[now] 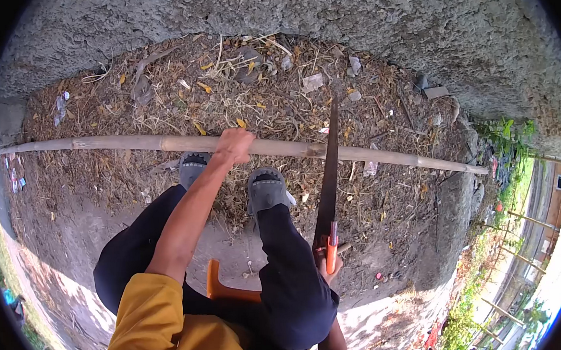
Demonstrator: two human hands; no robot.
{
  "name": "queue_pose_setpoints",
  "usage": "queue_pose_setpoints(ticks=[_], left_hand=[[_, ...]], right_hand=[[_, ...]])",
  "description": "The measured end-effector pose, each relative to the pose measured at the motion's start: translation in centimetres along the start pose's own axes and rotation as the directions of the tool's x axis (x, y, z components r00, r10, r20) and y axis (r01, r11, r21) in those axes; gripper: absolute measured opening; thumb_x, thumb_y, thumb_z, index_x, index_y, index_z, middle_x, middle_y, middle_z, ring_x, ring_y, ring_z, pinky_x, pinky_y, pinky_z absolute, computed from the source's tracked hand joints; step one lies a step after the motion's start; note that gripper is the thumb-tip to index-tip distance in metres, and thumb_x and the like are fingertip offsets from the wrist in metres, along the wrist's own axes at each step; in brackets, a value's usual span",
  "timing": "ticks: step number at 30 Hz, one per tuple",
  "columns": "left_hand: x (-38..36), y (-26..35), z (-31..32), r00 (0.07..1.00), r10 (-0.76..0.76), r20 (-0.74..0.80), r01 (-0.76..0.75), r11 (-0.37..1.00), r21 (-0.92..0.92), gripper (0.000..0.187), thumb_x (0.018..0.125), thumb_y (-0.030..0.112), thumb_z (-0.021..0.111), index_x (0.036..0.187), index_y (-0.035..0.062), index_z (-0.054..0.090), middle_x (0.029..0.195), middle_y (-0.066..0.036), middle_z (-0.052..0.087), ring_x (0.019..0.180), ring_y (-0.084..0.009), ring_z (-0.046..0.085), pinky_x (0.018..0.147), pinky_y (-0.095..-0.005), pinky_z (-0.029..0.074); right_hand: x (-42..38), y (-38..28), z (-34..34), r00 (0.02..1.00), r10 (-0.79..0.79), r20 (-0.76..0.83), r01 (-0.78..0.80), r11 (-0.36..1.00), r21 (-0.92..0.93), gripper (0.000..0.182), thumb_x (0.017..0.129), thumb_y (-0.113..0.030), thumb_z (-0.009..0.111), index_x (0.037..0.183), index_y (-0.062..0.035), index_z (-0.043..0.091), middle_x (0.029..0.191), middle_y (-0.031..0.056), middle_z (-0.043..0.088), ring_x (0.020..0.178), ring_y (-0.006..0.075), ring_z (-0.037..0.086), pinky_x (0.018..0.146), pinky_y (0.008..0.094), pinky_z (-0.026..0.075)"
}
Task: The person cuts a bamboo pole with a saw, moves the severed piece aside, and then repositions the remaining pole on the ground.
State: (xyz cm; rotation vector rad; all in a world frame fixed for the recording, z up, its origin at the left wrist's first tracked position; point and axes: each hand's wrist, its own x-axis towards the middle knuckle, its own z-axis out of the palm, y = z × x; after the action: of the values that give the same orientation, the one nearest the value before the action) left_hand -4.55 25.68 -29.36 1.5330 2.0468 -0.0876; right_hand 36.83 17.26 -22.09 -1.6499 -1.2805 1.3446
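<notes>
A long bamboo pole (187, 142) lies across the view from the far left to the right. My left hand (234, 146) is closed round it, a little left of its middle. At the lower centre right, my right hand (329, 270) grips a handsaw (329, 191) by its orange handle, partly hidden behind the handle and my knee. The saw's long dark blade points away from me, and it crosses over the pole to the right of my left hand. Whether the teeth touch the bamboo cannot be made out.
My shoes (267, 187) are on the ground just on the near side of the pole. An orange seat (233, 291) is beneath me. A rough concrete wall (269, 10) runs along the far side. Dry leaves and litter cover the soil; plants (509, 136) grow at right.
</notes>
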Motion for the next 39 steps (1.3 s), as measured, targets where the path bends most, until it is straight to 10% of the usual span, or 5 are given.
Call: queue_pose_setpoints(ticks=[3,34,37,39], left_hand=[[0.4,-0.1,-0.4,0.999,-0.038,0.017,0.037,0.999,0.033,0.037,0.066,0.010,0.072,0.103,0.0118,0.076,0.103,-0.014,0.074,0.101,-0.0318,0.071,0.090,-0.0425,0.057],[1.8,-0.9,-4.0,0.977,0.010,0.213,0.014,0.994,-0.111,0.042,0.065,0.011,0.071,0.106,0.0094,0.075,0.107,-0.016,0.073,0.103,-0.0338,0.070,0.090,-0.0437,0.057],[2.2,-0.9,-4.4,0.951,-0.017,0.309,0.064,0.988,-0.143,0.044,0.063,0.009,0.072,0.107,0.0090,0.075,0.109,-0.016,0.073,0.103,-0.0332,0.070,0.088,-0.0432,0.057],[2.3,-1.0,-3.9,0.936,-0.010,0.351,0.063,0.988,-0.142,0.045,0.062,0.008,0.073,0.107,0.0088,0.075,0.109,-0.016,0.073,0.102,-0.0326,0.070,0.086,-0.0424,0.057]], right_hand=[[6.2,-0.5,2.7,0.973,-0.197,0.123,0.194,0.980,0.036,0.013,0.089,-0.010,0.060,0.087,0.0009,0.065,0.067,-0.0006,0.058,0.056,0.0062,0.049,0.051,0.0234,0.039],[4.6,-0.2,2.4,0.993,-0.104,0.053,0.105,0.994,-0.013,0.015,0.089,-0.013,0.066,0.079,-0.0028,0.061,0.061,-0.0028,0.052,0.053,0.0075,0.048,0.050,0.0260,0.038],[7.0,3.8,2.4,0.935,-0.318,0.157,0.349,0.904,-0.249,0.020,0.090,-0.013,0.064,0.075,-0.0009,0.060,0.061,-0.0013,0.052,0.054,0.0084,0.048,0.051,0.0277,0.038],[4.4,1.6,2.5,0.987,-0.129,0.093,0.136,0.988,-0.079,0.018,0.087,-0.012,0.063,0.074,-0.0004,0.060,0.061,-0.0011,0.053,0.055,0.0085,0.048,0.051,0.0282,0.037]])
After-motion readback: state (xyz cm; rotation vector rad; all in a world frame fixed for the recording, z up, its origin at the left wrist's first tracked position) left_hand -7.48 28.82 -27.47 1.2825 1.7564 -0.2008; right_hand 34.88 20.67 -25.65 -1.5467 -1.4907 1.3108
